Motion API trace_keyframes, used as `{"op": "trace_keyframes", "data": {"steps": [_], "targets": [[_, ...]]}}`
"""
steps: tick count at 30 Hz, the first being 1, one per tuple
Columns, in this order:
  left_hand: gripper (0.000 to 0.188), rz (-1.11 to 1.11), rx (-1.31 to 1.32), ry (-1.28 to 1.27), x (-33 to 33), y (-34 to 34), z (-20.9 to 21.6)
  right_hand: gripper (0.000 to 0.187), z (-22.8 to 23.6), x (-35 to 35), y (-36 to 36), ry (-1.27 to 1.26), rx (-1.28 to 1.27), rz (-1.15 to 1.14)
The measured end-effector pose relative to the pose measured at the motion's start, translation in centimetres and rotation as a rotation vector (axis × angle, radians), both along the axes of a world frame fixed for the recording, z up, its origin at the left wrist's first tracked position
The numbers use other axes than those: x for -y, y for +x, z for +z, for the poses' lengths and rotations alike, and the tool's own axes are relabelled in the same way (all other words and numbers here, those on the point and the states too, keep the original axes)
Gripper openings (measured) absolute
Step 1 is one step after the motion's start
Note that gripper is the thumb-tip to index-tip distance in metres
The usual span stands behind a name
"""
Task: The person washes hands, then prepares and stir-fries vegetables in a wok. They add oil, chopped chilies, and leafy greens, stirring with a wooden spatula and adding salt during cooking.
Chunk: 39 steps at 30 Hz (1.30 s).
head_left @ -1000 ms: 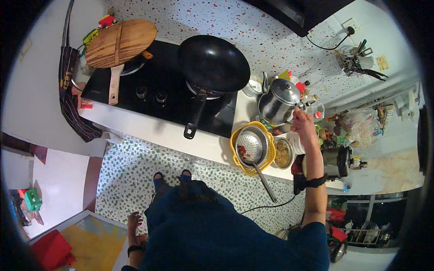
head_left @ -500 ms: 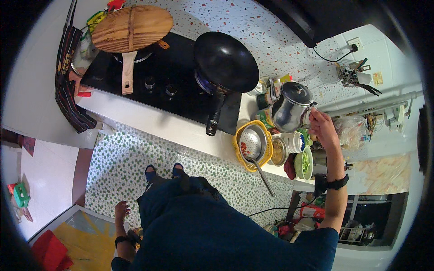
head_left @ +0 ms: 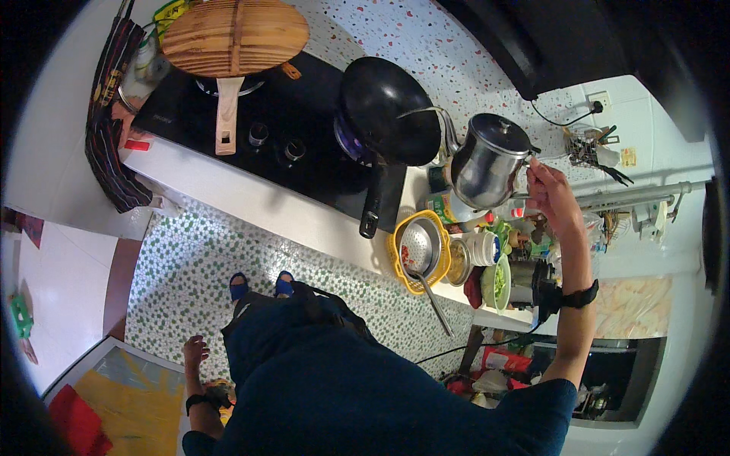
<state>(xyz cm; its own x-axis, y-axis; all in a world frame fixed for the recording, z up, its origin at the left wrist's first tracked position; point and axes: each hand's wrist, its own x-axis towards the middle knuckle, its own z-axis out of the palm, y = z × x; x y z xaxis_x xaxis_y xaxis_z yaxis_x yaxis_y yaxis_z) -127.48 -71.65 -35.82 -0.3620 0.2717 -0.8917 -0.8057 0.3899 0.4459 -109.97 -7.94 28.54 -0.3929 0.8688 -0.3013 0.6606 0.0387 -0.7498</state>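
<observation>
My right hand (head_left: 553, 194) grips the handle of a shiny steel oil pot (head_left: 493, 171) with a dark lid. The pot is held up over the right end of the counter. Its thin curved spout (head_left: 450, 128) reaches over a black wok (head_left: 388, 106) on the right burner. A fine pale line extends from the spout over the wok; I cannot tell whether it is liquid. The wok's handle (head_left: 371, 204) points toward me. Down at my side, my left hand (head_left: 196, 349) hangs with loosely bent fingers, holding nothing.
A round wooden lid (head_left: 236, 38) covers a pan on the left of the black stove (head_left: 304, 163). Right of it, a yellow basket (head_left: 395, 262) holds a metal strainer ladle (head_left: 418, 249), handle jutting past the counter edge. Nearby are a white jar (head_left: 483, 247) and a bowl of chopped greens (head_left: 498, 281).
The oil pot has swung so its spout now shows, extending left over the wok. My right hand moved slightly right with it. My left hand stays at my side.
</observation>
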Motion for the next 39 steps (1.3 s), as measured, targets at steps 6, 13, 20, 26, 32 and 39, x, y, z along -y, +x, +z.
{"op": "trace_keyframes", "data": {"steps": [6, 13, 20, 26, 32, 39], "targets": [[0.021, -0.057, -0.116, -0.079, 0.0, 0.6, -0.1, 0.03, 0.8, -2.9, -4.5, -0.028, -0.076, 0.077], [0.022, 0.07, -0.04, -0.08, 1.0, 1.5, -0.3, 0.03, 1.1, -7.8, -7.1, -0.069, -0.164, 0.03], [0.023, 0.031, -0.033, -0.111, 1.1, 1.1, 0.4, 0.031, 1.9, -10.8, -3.9, 0.045, -0.115, -0.04], [0.025, -0.045, -0.08, -0.089, -0.7, -1.4, 1.1, 0.033, 3.4, -9.1, 1.2, 0.165, 0.032, -0.1], [0.028, -0.126, -0.095, -0.111, -2.4, -4.1, 1.7, 0.035, 4.6, -5.1, 5.2, 0.157, 0.047, -0.153], [0.027, -0.153, -0.13, -0.096, -3.3, -5.1, 2.4, 0.032, 4.3, -1.5, 5.3, 0.067, 0.005, -0.133]]}}
